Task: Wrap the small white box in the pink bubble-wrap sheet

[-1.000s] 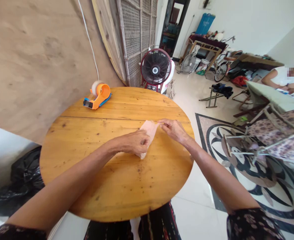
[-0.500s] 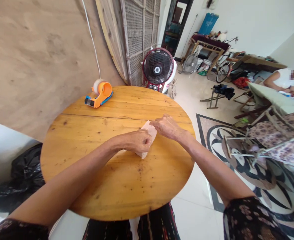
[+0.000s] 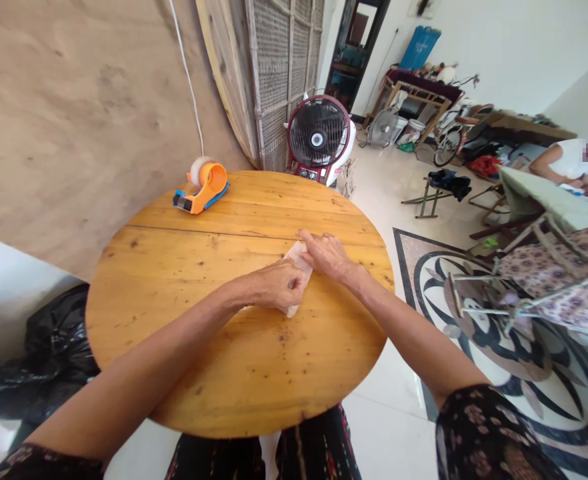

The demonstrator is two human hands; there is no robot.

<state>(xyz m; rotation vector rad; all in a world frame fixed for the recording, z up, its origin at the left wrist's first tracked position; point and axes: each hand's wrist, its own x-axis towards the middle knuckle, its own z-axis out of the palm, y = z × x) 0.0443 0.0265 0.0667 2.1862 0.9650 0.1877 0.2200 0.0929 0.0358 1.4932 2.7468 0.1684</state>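
Observation:
On the round wooden table (image 3: 184, 280) lies a small, thin, pale pinkish sheet (image 3: 295, 311), perhaps paper or tissue, partly covered by both hands. My left hand (image 3: 280, 283) is closed, its fingers curled at the sheet's left side; the fingertips themselves are hidden. Over the sheet's far right edge is my right hand (image 3: 327, 255), touching or just above it. Its fingers are apart, with the index finger stretched out to the left beyond the far corner.
An orange tape dispenser (image 3: 208, 187) with a blue edge stands at the table's back left. Behind the table is a fan (image 3: 318, 139). Black plastic bags (image 3: 57, 333) lie at left, a cloth-covered chair (image 3: 564, 267) at right. Another person (image 3: 564, 163) sits far right.
My right hand has loosened from a closed pinch at the sheet's far corner to spread fingers. It has shifted slightly down and left. My left hand keeps its place on the sheet.

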